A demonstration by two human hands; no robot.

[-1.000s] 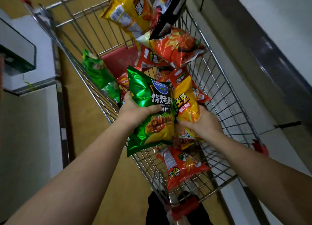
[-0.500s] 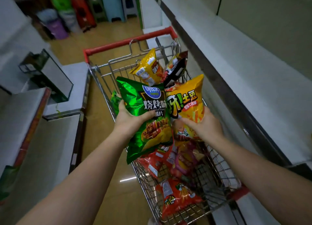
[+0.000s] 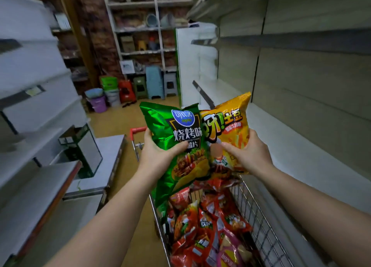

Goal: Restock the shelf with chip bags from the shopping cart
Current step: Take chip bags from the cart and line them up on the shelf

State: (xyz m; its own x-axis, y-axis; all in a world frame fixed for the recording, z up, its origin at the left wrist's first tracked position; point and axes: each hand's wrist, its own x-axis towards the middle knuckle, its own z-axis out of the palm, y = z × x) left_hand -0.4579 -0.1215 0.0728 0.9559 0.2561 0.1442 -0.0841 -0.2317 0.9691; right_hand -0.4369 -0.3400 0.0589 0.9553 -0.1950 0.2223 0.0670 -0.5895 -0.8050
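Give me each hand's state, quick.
Left hand: grips the green bag.
Right hand: grips the yellow bag.

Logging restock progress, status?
Left hand grips green bag; right hand grips yellow bag. Both above cart. Shelf unobstructed.

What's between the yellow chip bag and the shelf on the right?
Nothing: in the head view, only open air separates the yellow chip bag from the bare white shelf.

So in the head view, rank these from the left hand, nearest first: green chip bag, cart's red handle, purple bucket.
1. Green chip bag: gripped by the left hand.
2. Red handle: just beyond it, upper left.
3. Purple bucket: far down the aisle.
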